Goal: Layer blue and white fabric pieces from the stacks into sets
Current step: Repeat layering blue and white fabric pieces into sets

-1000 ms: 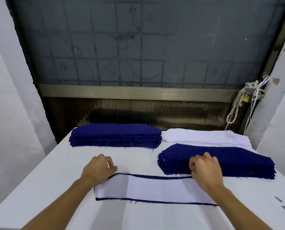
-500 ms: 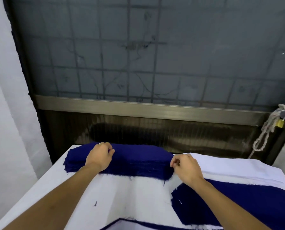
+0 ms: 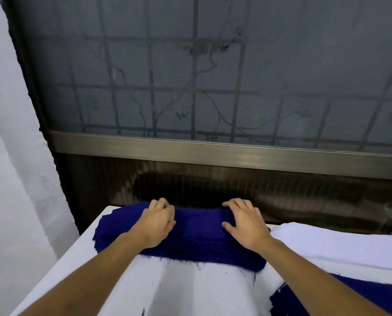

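Observation:
A thick stack of dark blue fabric pieces [image 3: 199,238] lies at the back left of the white table [image 3: 185,290]. My left hand [image 3: 156,222] rests on top of its left part, fingers bent toward the far edge. Spread flat on the stack's right part is my right hand [image 3: 245,222], its fingertips at the far edge. Right of this stack sits a stack of white fabric pieces [image 3: 331,245]. A second blue stack [image 3: 377,299] shows at the bottom right, partly crossed by my right forearm.
Directly behind the table rises a dark window with a metal rail [image 3: 213,153] and grid bars. A white wall [image 3: 15,179] closes off the left side. The table's left edge runs diagonally at the lower left.
Both hands left the white-on-blue set at the front and reached to the back blue stack. My right hand shifted from the stack's right end onto its top. The view tilted up.

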